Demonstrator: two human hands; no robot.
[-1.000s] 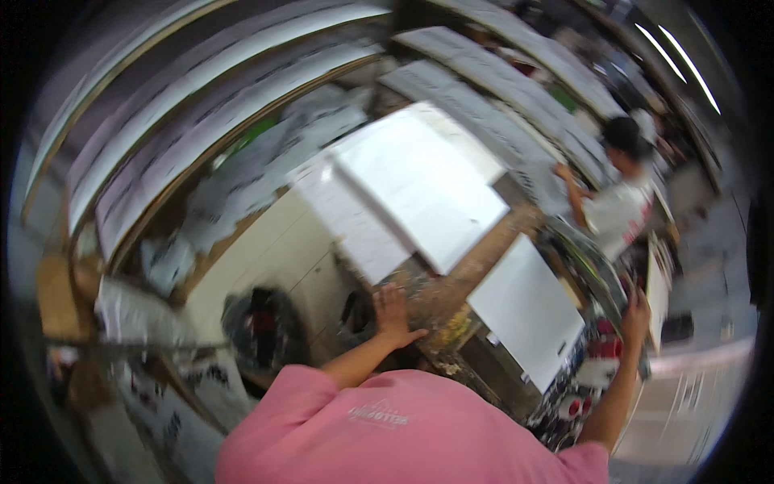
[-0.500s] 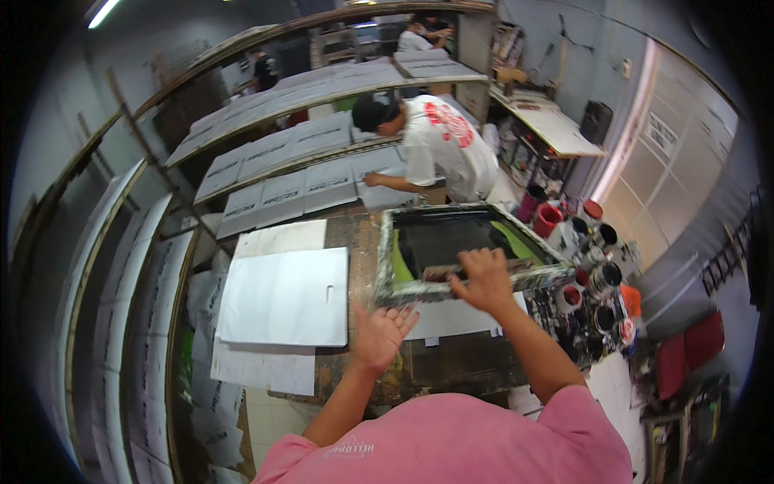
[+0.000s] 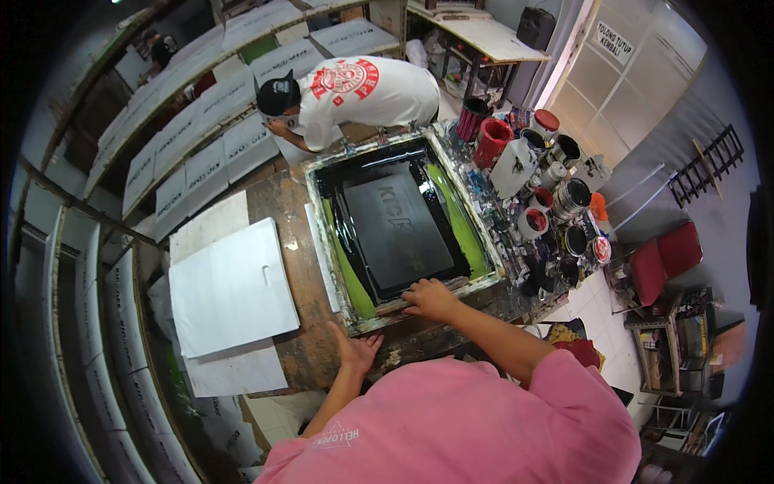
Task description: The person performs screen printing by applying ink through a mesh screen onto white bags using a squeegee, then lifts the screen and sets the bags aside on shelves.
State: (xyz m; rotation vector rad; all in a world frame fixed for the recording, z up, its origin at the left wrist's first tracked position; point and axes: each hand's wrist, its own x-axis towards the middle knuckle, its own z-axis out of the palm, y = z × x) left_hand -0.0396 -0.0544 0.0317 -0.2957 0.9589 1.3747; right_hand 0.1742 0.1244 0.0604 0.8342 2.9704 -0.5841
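Observation:
A screen-printing frame (image 3: 468, 211) lies on the worn work table, its mesh coated with wet black ink and green along both sides. At its near edge, my right hand (image 3: 431, 301) grips the wooden squeegee (image 3: 393, 307), fingers curled over the bar. My left hand (image 3: 355, 348) is open, palm up and fingers spread, close to the frame's near left corner. It holds nothing. To its left rests a stack of white bags (image 3: 234, 294) with a cut-out handle slot. A thin strip of white sheet (image 3: 324, 262) shows beside the frame's left rim.
Ink pots and cans (image 3: 573, 196) crowd the table's right side. Beyond the frame, a person in a white shirt (image 3: 371, 93) bends toward racks of printed bags (image 3: 205, 173). More racks (image 3: 129, 323) stand at left. A red chair (image 3: 665, 256) is at right.
The frame's near edge, raised above a white sheet before, now appears lowered over it. My right hand stays on the squeegee; my left remains open. The view has shifted, and the co-worker bends lower.

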